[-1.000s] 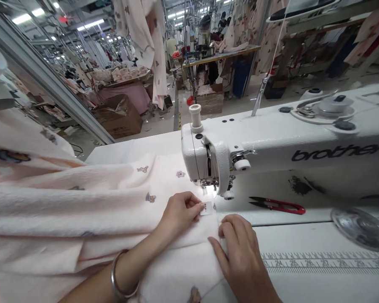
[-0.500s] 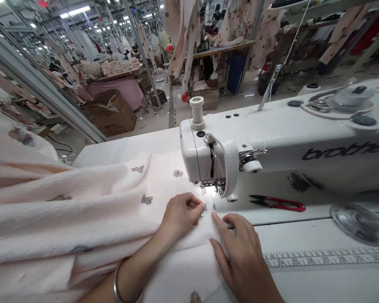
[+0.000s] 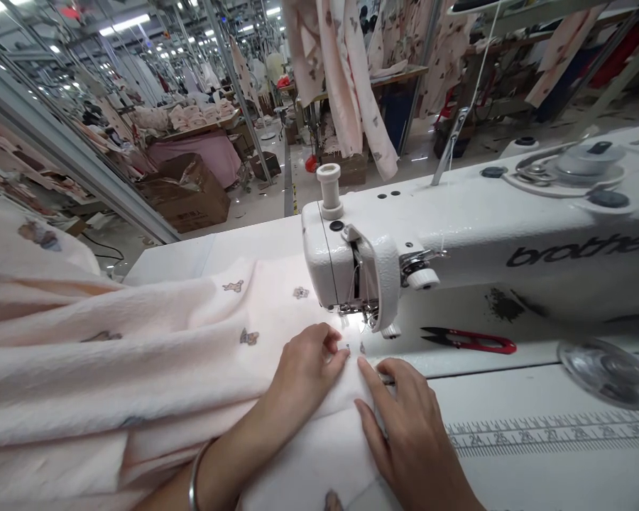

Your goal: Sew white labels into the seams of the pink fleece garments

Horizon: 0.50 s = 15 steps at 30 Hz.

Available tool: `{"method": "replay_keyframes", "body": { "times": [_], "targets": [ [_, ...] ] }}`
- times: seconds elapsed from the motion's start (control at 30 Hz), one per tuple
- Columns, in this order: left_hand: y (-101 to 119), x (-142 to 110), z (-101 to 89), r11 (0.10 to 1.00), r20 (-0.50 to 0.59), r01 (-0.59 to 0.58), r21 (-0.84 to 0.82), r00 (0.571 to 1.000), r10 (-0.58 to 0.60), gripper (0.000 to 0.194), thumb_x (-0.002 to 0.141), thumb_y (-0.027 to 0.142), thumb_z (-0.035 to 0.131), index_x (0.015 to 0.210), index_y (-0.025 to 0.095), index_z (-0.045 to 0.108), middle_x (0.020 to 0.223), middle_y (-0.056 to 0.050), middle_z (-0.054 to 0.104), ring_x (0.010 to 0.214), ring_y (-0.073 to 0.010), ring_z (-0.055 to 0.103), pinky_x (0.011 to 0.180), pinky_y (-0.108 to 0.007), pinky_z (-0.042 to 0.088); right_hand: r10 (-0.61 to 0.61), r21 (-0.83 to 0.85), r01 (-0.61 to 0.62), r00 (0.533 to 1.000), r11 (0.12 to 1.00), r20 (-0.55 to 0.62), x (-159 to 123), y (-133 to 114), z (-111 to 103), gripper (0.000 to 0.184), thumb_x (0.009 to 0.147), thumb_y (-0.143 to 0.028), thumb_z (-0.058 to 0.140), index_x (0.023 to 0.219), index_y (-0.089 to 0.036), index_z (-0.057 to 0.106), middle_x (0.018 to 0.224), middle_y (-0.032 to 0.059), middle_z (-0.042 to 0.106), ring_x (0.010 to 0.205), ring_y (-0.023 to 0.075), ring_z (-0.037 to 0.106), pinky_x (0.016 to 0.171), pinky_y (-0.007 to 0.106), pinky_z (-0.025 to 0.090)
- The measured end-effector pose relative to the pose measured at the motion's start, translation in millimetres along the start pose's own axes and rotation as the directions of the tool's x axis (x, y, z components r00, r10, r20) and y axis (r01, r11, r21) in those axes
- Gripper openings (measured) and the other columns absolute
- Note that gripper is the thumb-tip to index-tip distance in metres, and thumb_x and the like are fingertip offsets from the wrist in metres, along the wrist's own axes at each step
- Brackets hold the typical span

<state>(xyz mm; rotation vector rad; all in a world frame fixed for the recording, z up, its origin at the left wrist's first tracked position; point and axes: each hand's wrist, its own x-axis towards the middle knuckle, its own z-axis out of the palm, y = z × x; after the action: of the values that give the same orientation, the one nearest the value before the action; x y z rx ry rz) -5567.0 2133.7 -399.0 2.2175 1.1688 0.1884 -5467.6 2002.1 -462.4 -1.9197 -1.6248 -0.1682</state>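
A pale pink printed fabric (image 3: 154, 355) is spread over the sewing table and runs under the head of a white Brother sewing machine (image 3: 458, 234). My left hand (image 3: 306, 369) rests on the fabric just in front of the presser foot (image 3: 358, 312), its fingers curled and pressing the cloth down. My right hand (image 3: 405, 419) lies beside it on the fabric's edge, index finger stretched toward the needle area, the other fingers bent. A small label is barely visible between the fingertips. A metal bangle (image 3: 194, 482) circles my left wrist.
Red thread snips (image 3: 471, 342) lie on the machine bed to the right of the needle. A round metal disc (image 3: 610, 372) sits at the far right, and a printed ruler (image 3: 554, 433) runs along the table. Cardboard boxes, hanging garments and other workstations fill the background.
The white label that my left hand pinched is now tucked under the fabric edge. Both hands have edged closer to the presser foot, and the view has tilted slightly.
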Motion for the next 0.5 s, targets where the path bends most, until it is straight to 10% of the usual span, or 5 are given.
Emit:
{"method": "replay_keyframes", "body": {
  "times": [0.13,0.27,0.37,0.5],
  "targets": [
    [1.7,-25.0,-27.3,0.891,0.14,-0.31,0.331,0.95,0.279,0.028,0.084,0.017,0.052,0.111,0.015,0.055,0.106,-0.01,0.059,0.088,-0.0219,0.062,0.075,-0.037,0.054,-0.002,-0.006,0.003,1.0,1.0,0.012,-1.8,-0.2,1.4,0.04,0.089,-0.024,0.043,0.127,-0.011,0.047,0.111,0.0157,0.048,0.109,0.0287,0.045,0.081,0.04,0.043],
    [-9.0,-36.1,-32.2,0.669,0.295,-0.644,0.372,0.765,0.573,0.045,0.084,0.028,0.057,0.121,0.005,0.049,0.125,-0.02,0.053,0.114,-0.0274,0.053,0.093,-0.038,0.051,0.003,-0.013,-0.003,1.0,1.0,0.007,-1.5,0.4,2.7,0.041,0.089,-0.024,0.044,0.128,-0.011,0.047,0.111,0.0158,0.048,0.109,0.0292,0.045,0.081,0.041,0.042],
    [-20.1,-31.6,-20.9,0.541,0.34,-0.733,0.412,0.674,0.656,0.054,0.089,0.034,0.049,0.13,0.0,0.04,0.137,-0.023,0.04,0.13,-0.0299,0.036,0.102,-0.041,0.043,0.002,-0.006,-0.002,1.0,1.0,-0.004,-1.0,0.4,2.8,0.041,0.088,-0.024,0.044,0.127,-0.011,0.047,0.111,0.0158,0.048,0.109,0.0285,0.045,0.081,0.04,0.042],
    [-28.3,-24.2,-10.5,0.508,0.375,-0.745,0.432,0.661,0.65,0.059,0.091,0.04,0.043,0.133,-0.002,0.038,0.141,-0.023,0.034,0.133,-0.0292,0.029,0.105,-0.041,0.039,-0.002,0.001,0.002,1.0,1.0,0.006,-0.8,0.4,2.8,0.04,0.088,-0.022,0.046,0.126,-0.01,0.048,0.112,0.0161,0.047,0.11,0.0286,0.044,0.083,0.041,0.041]
  ]
}}
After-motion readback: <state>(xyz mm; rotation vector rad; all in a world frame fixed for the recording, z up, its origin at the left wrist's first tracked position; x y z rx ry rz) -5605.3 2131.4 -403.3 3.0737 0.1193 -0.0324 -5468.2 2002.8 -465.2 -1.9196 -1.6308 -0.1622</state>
